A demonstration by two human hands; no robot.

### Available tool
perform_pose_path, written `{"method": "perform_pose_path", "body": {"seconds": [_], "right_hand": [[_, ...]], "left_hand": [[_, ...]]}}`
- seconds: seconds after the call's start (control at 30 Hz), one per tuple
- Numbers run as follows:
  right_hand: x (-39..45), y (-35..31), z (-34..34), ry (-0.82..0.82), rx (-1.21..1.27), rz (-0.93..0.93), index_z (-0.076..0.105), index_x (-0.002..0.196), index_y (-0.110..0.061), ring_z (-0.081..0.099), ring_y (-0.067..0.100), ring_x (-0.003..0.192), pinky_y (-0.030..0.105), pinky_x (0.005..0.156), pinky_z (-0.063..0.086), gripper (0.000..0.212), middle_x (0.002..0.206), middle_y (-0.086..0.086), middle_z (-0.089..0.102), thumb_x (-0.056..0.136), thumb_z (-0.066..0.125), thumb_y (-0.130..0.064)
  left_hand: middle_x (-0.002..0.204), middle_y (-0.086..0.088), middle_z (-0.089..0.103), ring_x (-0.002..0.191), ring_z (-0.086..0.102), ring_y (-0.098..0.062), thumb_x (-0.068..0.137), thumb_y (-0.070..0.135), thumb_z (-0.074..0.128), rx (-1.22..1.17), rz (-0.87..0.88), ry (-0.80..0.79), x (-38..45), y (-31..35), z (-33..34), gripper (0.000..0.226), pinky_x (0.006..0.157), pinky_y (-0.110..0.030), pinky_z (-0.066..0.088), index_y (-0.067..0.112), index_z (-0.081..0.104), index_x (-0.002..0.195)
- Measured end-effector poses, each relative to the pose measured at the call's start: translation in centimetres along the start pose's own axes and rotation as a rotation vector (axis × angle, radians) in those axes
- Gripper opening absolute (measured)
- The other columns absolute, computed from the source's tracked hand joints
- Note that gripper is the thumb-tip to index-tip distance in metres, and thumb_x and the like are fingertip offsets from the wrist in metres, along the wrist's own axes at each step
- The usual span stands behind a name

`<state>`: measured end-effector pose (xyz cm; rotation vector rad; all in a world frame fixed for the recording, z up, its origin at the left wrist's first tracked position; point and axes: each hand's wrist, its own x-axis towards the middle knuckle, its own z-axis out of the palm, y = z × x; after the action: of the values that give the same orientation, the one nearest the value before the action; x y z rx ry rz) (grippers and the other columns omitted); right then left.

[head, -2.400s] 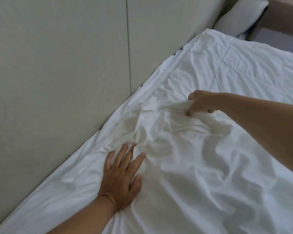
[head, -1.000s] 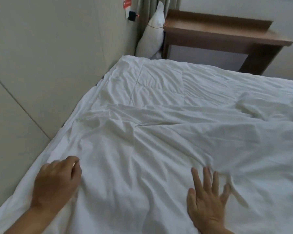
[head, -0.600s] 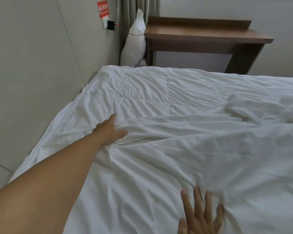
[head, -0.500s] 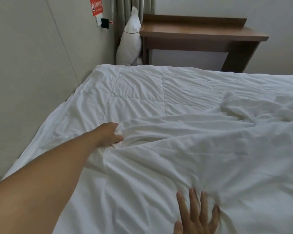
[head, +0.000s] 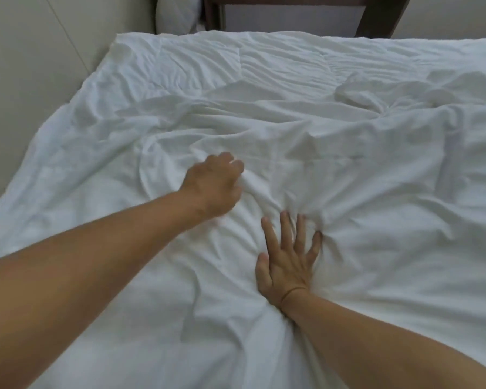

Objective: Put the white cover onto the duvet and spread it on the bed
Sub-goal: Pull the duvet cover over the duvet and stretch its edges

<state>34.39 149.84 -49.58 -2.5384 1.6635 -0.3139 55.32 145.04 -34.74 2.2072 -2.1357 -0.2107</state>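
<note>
The white cover (head: 362,169) lies wrinkled over the near and middle part of the bed. Beyond its far edge the quilted white duvet (head: 278,60) shows bare, with a bunched lump of fabric (head: 404,91) at the far right. My left hand (head: 215,183) reaches out over the cover with fingers curled, gripping a fold of it. My right hand (head: 289,259) lies flat with fingers spread, pressing the cover down just right of and nearer than the left hand. Creases radiate from both hands.
A padded beige wall (head: 26,66) runs along the bed's left side. A white pillow (head: 177,12) stands in the far corner beside a dark wooden desk (head: 376,15) behind the bed's far edge.
My left hand has drawn back and to the right with a fold of the cover, ending close to my right hand. The view has tilted down toward the bed.
</note>
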Motion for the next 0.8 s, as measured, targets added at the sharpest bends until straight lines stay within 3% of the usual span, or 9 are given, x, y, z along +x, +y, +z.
{"method": "perform_pose_path", "body": {"seconds": [0.07,0.17,0.2,0.27,0.33,0.4,0.5,0.63,0.8], "right_hand": [[0.1,-0.3,-0.5,-0.021,-0.007,0.022,0.019,0.161,-0.038,-0.007,0.035,0.157,0.068,0.119,-0.005,0.074,0.171,0.004,0.007,0.089,0.031,-0.051],[0.0,-0.9,-2.1,-0.127,-0.060,0.015,0.007,0.161,-0.040,-0.014,0.034,0.156,0.068,0.117,-0.010,0.071,0.172,0.004,-0.001,0.093,0.018,-0.055],[0.0,-1.0,-2.8,-0.174,-0.063,0.001,0.005,0.161,-0.040,-0.015,0.035,0.156,0.069,0.116,-0.012,0.071,0.172,0.004,-0.002,0.093,0.015,-0.058],[-0.1,-0.4,-5.3,-0.298,-0.039,-0.061,0.006,0.159,-0.042,-0.012,0.035,0.156,0.070,0.115,-0.013,0.069,0.171,0.003,0.000,0.092,0.015,-0.061],[-1.1,0.8,-8.5,-0.434,-0.056,-0.167,0.013,0.156,-0.042,0.002,0.036,0.155,0.069,0.117,-0.002,0.065,0.169,0.003,0.010,0.094,0.022,-0.060],[-4.2,2.6,-11.9,-0.503,-0.046,-0.213,0.022,0.153,-0.040,0.019,0.033,0.151,0.064,0.116,0.015,0.057,0.161,0.003,0.025,0.098,0.031,-0.053],[-12.5,6.4,-17.8,-0.508,0.034,-0.172,0.023,0.157,-0.033,0.026,0.031,0.149,0.058,0.117,0.026,0.058,0.161,0.004,0.029,0.102,0.039,-0.047],[-22.6,13.5,-28.0,-0.404,0.053,-0.140,0.035,0.152,-0.023,0.050,0.034,0.128,0.049,0.104,0.041,0.051,0.147,0.008,0.048,0.104,0.039,-0.041],[-34.9,24.6,-44.6,-0.326,0.146,-0.098,0.044,0.140,-0.018,0.060,0.033,0.108,0.044,0.093,0.049,0.042,0.124,0.010,0.059,0.104,0.040,-0.038]], "left_hand": [[0.143,-0.007,0.045,0.127,0.047,-0.032,0.100,0.044,0.045,0.141,-0.113,-0.094,-5.5,3.2,4.1,0.047,0.101,-0.045,0.043,0.023,0.043,0.142],[0.167,-0.012,0.010,0.151,0.011,-0.043,0.104,0.051,0.024,0.239,-0.203,-0.129,-14.6,6.3,9.6,0.061,0.119,-0.058,0.012,0.032,0.012,0.161],[0.168,-0.012,0.009,0.152,0.008,-0.044,0.104,0.049,0.020,0.217,-0.191,-0.096,-17.2,7.0,10.5,0.059,0.120,-0.061,0.009,0.034,0.013,0.161],[0.168,-0.011,0.016,0.153,0.013,-0.041,0.103,0.047,0.026,0.168,-0.181,-0.061,-20.8,8.1,11.0,0.059,0.120,-0.061,0.013,0.034,0.022,0.160],[0.168,-0.008,0.013,0.152,0.014,-0.035,0.103,0.043,0.027,0.136,-0.233,-0.144,-22.8,9.3,9.7,0.059,0.119,-0.054,0.018,0.033,0.017,0.160],[0.157,-0.005,0.033,0.140,0.036,-0.030,0.105,0.039,0.031,0.075,-0.300,-0.197,-24.3,11.5,7.4,0.048,0.110,-0.046,0.034,0.030,0.032,0.152],[0.128,-0.003,0.059,0.113,0.058,-0.026,0.105,0.039,0.037,-0.060,-0.336,-0.275,-27.3,16.7,2.7,0.035,0.091,-0.037,0.047,0.020,0.053,0.129],[0.130,0.001,0.064,0.116,0.061,-0.022,0.103,0.042,0.044,-0.111,-0.313,-0.284,-33.0,27.3,-6.2,0.036,0.096,-0.037,0.050,0.026,0.057,0.132],[0.118,0.010,0.068,0.105,0.063,-0.012,0.101,0.047,0.049,-0.119,-0.256,-0.224,-42.3,45.4,-19.2,0.031,0.092,-0.035,0.052,0.031,0.064,0.123]]}}
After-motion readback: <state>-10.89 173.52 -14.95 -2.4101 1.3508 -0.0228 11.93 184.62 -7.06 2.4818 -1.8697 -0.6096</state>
